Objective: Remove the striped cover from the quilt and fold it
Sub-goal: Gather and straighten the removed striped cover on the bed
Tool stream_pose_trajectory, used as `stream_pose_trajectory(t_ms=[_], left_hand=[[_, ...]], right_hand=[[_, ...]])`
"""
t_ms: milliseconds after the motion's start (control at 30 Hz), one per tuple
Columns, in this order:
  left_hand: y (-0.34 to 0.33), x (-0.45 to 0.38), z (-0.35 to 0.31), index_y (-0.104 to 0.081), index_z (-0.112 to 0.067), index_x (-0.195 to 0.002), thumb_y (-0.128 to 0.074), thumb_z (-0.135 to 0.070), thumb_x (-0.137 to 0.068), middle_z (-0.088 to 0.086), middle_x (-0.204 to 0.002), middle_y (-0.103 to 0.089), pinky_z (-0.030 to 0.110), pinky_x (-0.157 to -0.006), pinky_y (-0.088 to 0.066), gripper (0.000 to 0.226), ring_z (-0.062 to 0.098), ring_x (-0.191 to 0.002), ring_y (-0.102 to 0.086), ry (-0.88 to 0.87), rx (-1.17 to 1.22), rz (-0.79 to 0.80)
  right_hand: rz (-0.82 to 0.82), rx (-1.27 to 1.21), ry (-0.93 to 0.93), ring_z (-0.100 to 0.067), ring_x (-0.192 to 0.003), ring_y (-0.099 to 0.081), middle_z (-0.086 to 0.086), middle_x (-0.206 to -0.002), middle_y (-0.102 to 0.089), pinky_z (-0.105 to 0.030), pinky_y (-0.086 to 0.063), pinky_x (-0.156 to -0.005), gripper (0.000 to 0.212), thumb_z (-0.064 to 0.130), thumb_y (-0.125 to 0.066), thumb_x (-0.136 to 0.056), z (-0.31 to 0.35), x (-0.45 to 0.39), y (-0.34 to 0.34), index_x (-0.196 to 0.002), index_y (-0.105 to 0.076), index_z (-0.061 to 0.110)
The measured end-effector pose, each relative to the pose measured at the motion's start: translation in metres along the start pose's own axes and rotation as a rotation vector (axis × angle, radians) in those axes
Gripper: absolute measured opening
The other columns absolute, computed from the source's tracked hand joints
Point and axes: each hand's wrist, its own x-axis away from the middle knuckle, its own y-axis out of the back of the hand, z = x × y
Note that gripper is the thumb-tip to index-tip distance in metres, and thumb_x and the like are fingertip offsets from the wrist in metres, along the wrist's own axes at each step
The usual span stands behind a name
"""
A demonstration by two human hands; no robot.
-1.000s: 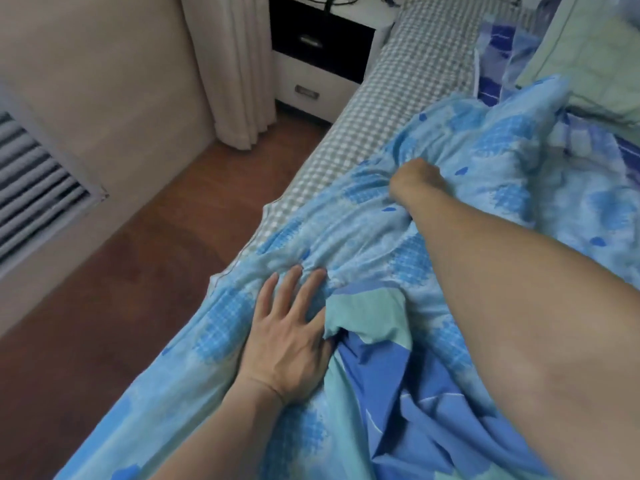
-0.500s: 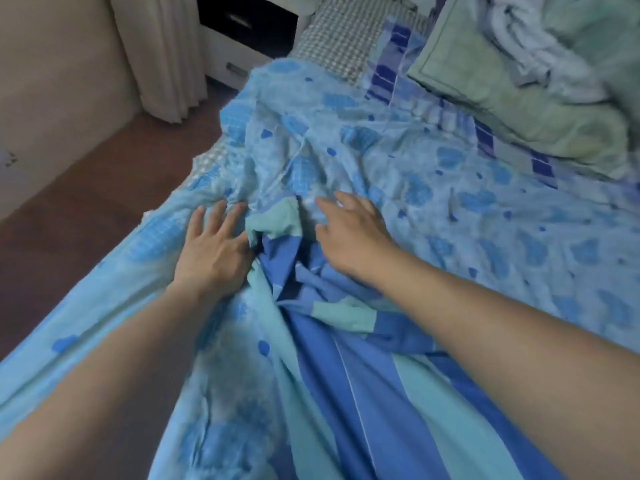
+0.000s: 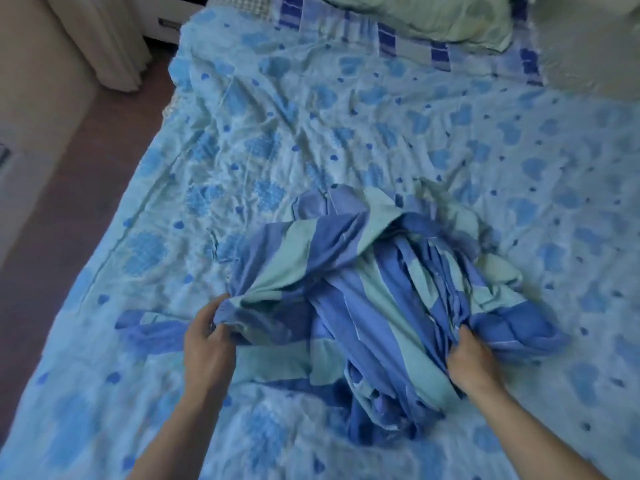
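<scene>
The striped cover (image 3: 363,292), in dark blue and pale green bands, lies bunched in a heap on top of the light blue quilt (image 3: 311,133) with its heart pattern. My left hand (image 3: 207,348) grips the heap's left edge, fingers curled round a fold. My right hand (image 3: 474,362) grips a gathered fold at the heap's right side. The quilt is spread flat across the bed beneath the heap.
A green pillow (image 3: 415,19) and a blue checked cloth (image 3: 408,46) lie at the head of the bed. A curtain (image 3: 104,39) and white nightstand (image 3: 166,22) stand at the far left. Brown wooden floor (image 3: 69,174) runs along the bed's left side.
The view has swung over the bed. Both hands moved from resting on the quilt opening to gripping the striped cover, which now lies bunched in a heap on the spread quilt.
</scene>
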Motion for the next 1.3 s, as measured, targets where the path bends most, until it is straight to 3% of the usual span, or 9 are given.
stream_pose_trajectory(t_ms=[200,333,467,600,667,833,1033,1200,1300], left_hand=[[0.019,0.107,-0.05,-0.068,-0.02,-0.092,-0.044,-0.028,-0.065,-0.001,-0.086,-0.07,0.031,-0.067,-0.045,0.038,0.013,-0.078,-0.062,-0.086,-0.128,0.175],[0.043,0.158,-0.093,-0.066,-0.015,-0.075,-0.048,-0.014,-0.077,-0.005,-0.066,-0.064,0.032,-0.062,-0.042,0.018,0.01,-0.063,-0.051,-0.197,-0.115,0.13],[0.054,0.229,-0.142,-0.052,-0.02,-0.05,-0.054,-0.018,-0.068,-0.009,-0.047,-0.046,0.022,-0.049,-0.033,0.018,0.005,-0.049,-0.036,-0.321,-0.135,0.113],[0.012,0.315,-0.168,-0.053,-0.013,-0.067,-0.059,-0.04,-0.06,0.006,-0.06,-0.041,0.036,-0.058,-0.03,0.029,0.015,-0.062,-0.036,-0.279,-0.155,0.108],[-0.025,0.364,-0.172,-0.048,-0.014,-0.059,-0.058,-0.048,-0.065,0.007,-0.055,-0.041,0.037,-0.055,-0.03,0.036,0.016,-0.056,-0.039,-0.283,-0.153,0.131],[-0.091,0.457,-0.189,-0.053,0.003,-0.08,-0.061,-0.05,-0.074,0.011,-0.071,-0.056,0.041,-0.062,-0.039,0.054,0.022,-0.065,-0.051,-0.289,-0.095,0.265],[-0.121,0.521,-0.209,-0.057,-0.005,-0.084,-0.057,-0.052,-0.074,0.003,-0.074,-0.061,0.039,-0.069,-0.045,0.048,0.016,-0.071,-0.057,-0.412,-0.227,0.33],[-0.098,0.555,-0.205,-0.07,-0.026,-0.091,-0.066,-0.059,-0.076,0.007,-0.086,-0.073,0.048,-0.076,-0.055,0.037,0.029,-0.081,-0.07,-0.456,-0.43,0.459],[-0.065,0.566,-0.198,-0.063,-0.043,-0.109,-0.071,-0.065,-0.072,-0.01,-0.097,-0.072,0.048,-0.087,-0.054,0.044,0.015,-0.089,-0.069,-0.388,-0.78,0.604]], right_hand=[[-0.159,-0.345,-0.006,-0.037,-0.083,-0.059,-0.015,-0.086,-0.059,-0.038,-0.042,-0.063,0.017,0.018,-0.062,-0.093,-0.064,0.088,0.033,-0.087,-0.048,0.01],[-0.303,-0.425,-0.221,-0.046,-0.096,-0.061,-0.028,-0.104,-0.063,-0.043,-0.045,-0.072,0.019,0.016,-0.066,-0.089,-0.154,0.104,0.078,-0.099,-0.057,0.004],[-0.164,-0.391,-0.433,-0.05,-0.119,-0.053,-0.036,-0.128,-0.052,-0.053,-0.046,-0.097,0.048,0.007,-0.066,-0.085,-0.23,0.088,0.119,-0.125,-0.046,-0.011],[-0.056,-0.636,0.016,-0.04,-0.105,-0.062,-0.03,-0.116,-0.063,-0.044,-0.051,-0.088,0.03,0.0,-0.062,-0.086,-0.223,0.12,0.14,-0.116,-0.059,-0.002],[0.129,-0.784,0.31,-0.023,-0.102,-0.061,-0.015,-0.126,-0.06,-0.028,-0.049,-0.082,0.043,0.0,-0.063,-0.087,-0.218,0.163,0.14,-0.128,-0.056,0.01],[0.564,-0.891,0.827,0.027,-0.115,-0.042,0.051,-0.13,-0.038,-0.005,-0.047,-0.084,0.074,0.058,-0.077,-0.072,-0.26,0.269,0.176,-0.133,-0.035,0.066],[0.752,-1.289,0.736,-0.013,-0.111,-0.067,0.006,-0.118,-0.072,-0.034,-0.055,-0.092,0.064,0.075,-0.071,-0.068,-0.283,0.274,0.223,-0.115,-0.071,0.033],[0.534,-1.561,0.808,-0.026,-0.113,-0.067,-0.007,-0.114,-0.073,-0.044,-0.051,-0.097,0.04,0.052,-0.073,-0.081,-0.307,0.272,0.249,-0.108,-0.076,0.022],[0.327,-1.416,0.979,-0.027,-0.102,-0.07,-0.007,-0.101,-0.076,-0.049,-0.054,-0.095,0.02,0.035,-0.068,-0.085,-0.313,0.282,0.283,-0.099,-0.078,0.025]])
